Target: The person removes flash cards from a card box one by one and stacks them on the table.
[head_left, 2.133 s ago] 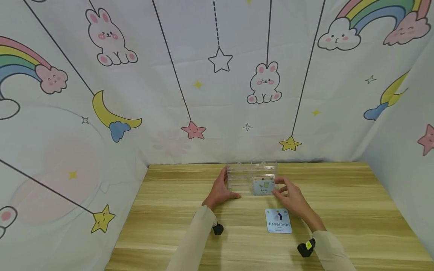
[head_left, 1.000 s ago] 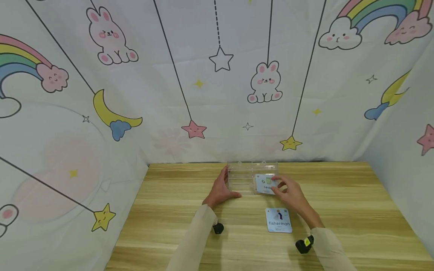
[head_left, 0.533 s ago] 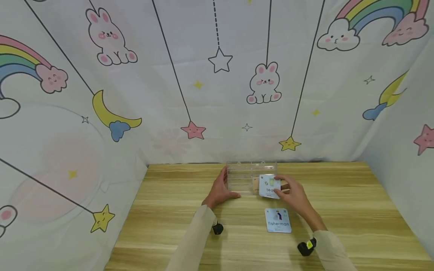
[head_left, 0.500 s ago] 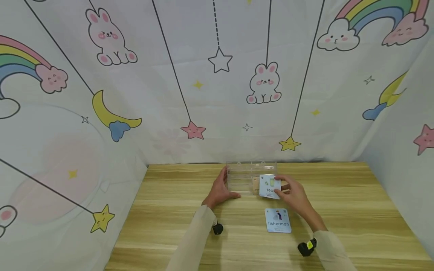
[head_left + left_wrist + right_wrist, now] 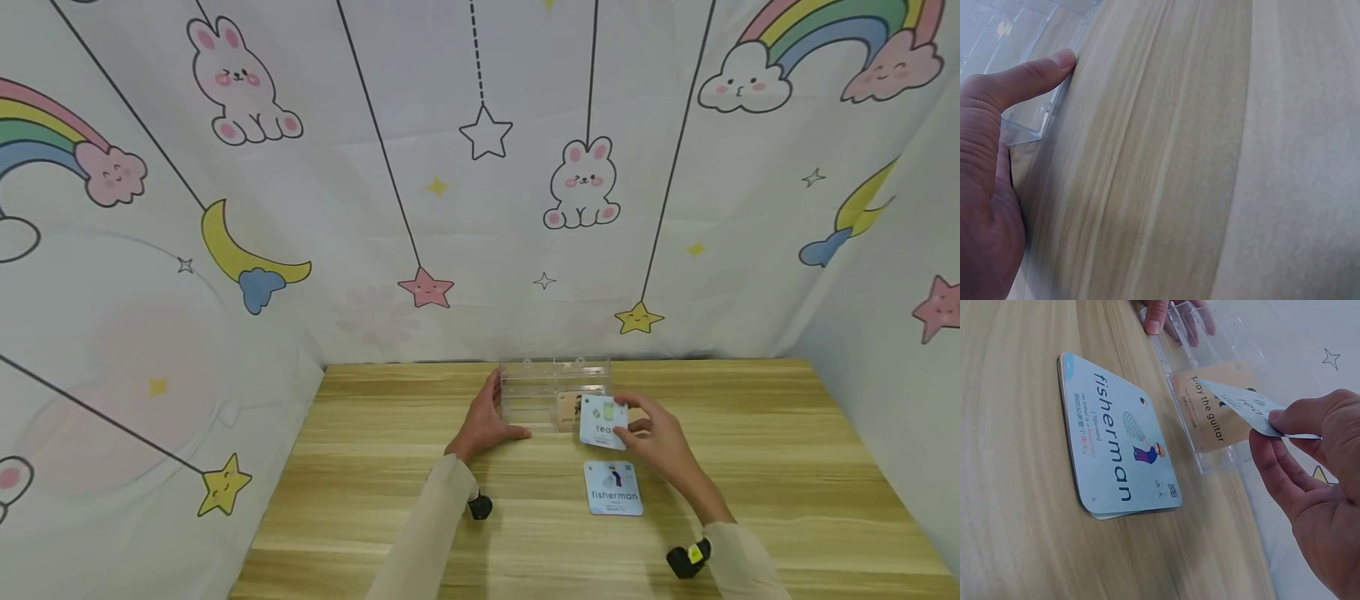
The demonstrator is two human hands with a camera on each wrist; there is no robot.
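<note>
My right hand [image 5: 660, 440] pinches a light blue flashcard [image 5: 602, 419] printed "tea" between thumb and fingers, held just in front of a clear plastic rack [image 5: 525, 408]. Behind it, an orange flashcard [image 5: 1210, 412] reading "play the guitar" stands in the rack's lower right compartment. My left hand [image 5: 483, 422] grips the rack's left side, its thumb along the front edge in the left wrist view; its other fingers are mostly hidden there. Flat on the table nearer me lies a blue "fisherman" flashcard [image 5: 1119, 440], with at least one more card showing under it.
The wood-grain table [image 5: 375, 533] meets a white cloth backdrop [image 5: 360, 208] with printed bunnies, stars and rainbows right behind the rack. Cloth also closes off the left and right sides. A black wrist camera [image 5: 688, 558] sits on the right wrist.
The "tea" flashcard has come out of the lower right compartment, moving right and toward me in my right hand. This uncovers the orange card. My left hand has stayed on the rack.
</note>
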